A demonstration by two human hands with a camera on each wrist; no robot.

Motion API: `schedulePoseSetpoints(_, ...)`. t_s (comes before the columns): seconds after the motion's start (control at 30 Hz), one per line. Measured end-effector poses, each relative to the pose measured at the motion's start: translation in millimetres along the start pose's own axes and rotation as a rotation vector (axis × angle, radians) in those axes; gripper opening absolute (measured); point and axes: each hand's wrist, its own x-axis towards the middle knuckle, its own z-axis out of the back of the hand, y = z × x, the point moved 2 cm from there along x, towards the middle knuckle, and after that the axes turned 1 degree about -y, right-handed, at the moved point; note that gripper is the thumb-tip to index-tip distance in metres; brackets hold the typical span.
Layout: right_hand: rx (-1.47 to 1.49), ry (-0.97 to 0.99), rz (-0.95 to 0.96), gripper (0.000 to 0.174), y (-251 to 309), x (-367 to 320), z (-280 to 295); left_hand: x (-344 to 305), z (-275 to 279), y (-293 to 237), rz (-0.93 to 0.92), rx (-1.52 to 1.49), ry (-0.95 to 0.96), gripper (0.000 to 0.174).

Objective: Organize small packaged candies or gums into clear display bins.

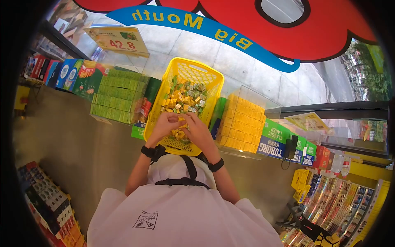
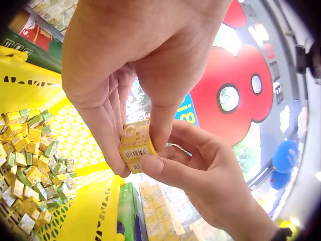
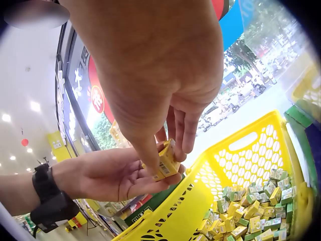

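My left hand [image 1: 166, 125] and right hand [image 1: 199, 131] meet over the near half of a yellow plastic basket [image 1: 219, 77]. Between them are small yellow boxes [image 2: 136, 142], at least two pressed together, with barcodes on their ends. In the left wrist view, the left thumb and fingers grip the boxes from either side, and the right thumb [image 2: 152, 164] lies against the barcode end. The right wrist view shows the right hand also pinching the yellow boxes, above the left palm [image 3: 115, 173]. Many loose yellow and green little boxes [image 1: 186, 95] are heaped in the basket below.
Stacked green packs [image 1: 119, 94] in a clear case stand left of the basket. Stacked yellow packs [image 1: 240, 123] in another clear case stand to its right, beside Tuborg cartons [image 1: 272, 142]. A window with a red and blue decal [image 1: 197, 24] lies beyond.
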Motion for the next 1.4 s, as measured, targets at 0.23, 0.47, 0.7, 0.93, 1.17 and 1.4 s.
schedulePoseSetpoints(0.23, -0.012, -0.036, 0.136, 0.055, 13.2, -19.4, 60.7, -20.6, -43.6, -48.4, -0.03, 0.142, -0.044, 0.041)
schedulePoseSetpoints(0.47, 0.038, -0.078, 0.039, 0.054, 10.7, -56.3, 143.2, -35.3, -130.7, -97.6, -0.094, 0.068, 0.012, 0.047)
schedulePoseSetpoints(0.7, -0.07, -0.264, -0.115, 0.052, -50.5, -122.2, 215.0, -51.9, -228.9, -122.5, -0.675, 0.58, -0.25, 0.051)
schedulePoseSetpoints(0.93, -0.153, -0.15, -0.256, 0.049, -97.9, -180.2, 227.8, -28.3, -281.5, -65.9, -0.696, 0.744, 0.05, 0.044)
schedulePoseSetpoints(1.17, -0.231, -0.027, -0.271, 0.046, -124.6, -204.9, 205.8, -11.8, -293.8, -23.6, -0.68, 0.935, 0.088, 0.049)
schedulePoseSetpoints(1.4, -0.201, -0.027, -0.235, 0.047, -128.0, -204.4, 196.0, -8.1, -290.4, -10.3, -0.62, 1.063, 0.125, 0.052)
